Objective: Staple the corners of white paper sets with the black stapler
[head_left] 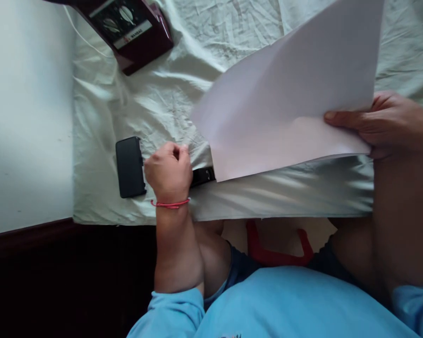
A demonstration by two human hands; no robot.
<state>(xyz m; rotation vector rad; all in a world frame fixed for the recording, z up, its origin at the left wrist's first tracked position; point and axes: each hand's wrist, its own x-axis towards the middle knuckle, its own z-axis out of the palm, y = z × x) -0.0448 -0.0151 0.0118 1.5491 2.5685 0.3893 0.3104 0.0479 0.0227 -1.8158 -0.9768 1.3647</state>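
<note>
My right hand [384, 123] pinches a stack of white paper sheets [285, 94] at their right edge, holding them tilted above the cloth-covered table. My left hand [168, 171], with a red thread around the wrist, is curled over a black stapler-like tool [202, 176] whose end sits at the lower left corner of the sheets. The fist hides most of the tool. A black phone [129, 166] lies flat just left of my left hand.
A pale wrinkled cloth [155, 94] covers the table. A dark red box with dials [134, 28] and a white cord stands at the back left. Left of the cloth is a bare white surface [24, 117]. Red sandal straps [278, 253] show below the table edge.
</note>
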